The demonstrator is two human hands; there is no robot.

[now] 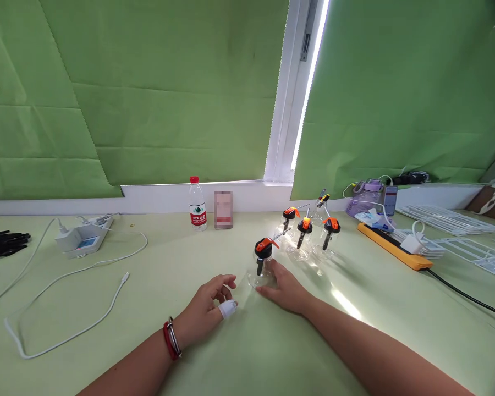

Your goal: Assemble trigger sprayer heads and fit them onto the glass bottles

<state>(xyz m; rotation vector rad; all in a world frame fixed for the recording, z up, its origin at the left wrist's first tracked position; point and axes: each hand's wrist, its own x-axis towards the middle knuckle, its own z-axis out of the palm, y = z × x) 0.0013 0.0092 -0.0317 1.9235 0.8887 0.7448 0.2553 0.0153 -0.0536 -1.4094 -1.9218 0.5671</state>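
A clear bottle [256,279] with a black cap and an orange lever stands upright on the pale green table. My right hand [286,287] is closed around its lower right side, thumb in front and fingers partly hidden behind it. To the left of that bottle, my left hand [212,302] rests over the table with loosely bent fingers apart, holding nothing. White wrapping covers its thumb, and bracelets sit on the wrist. Several similar clear bottles with black-and-orange caps [304,224] stand in a group behind and to the right.
A red-capped water bottle [197,206] and a small pinkish box [223,210] stand near the wall. White cables [86,267] run from a power strip [93,236] on the left. At right are an orange power strip [390,245], a purple jug [365,198] and white plastic frames [449,219].
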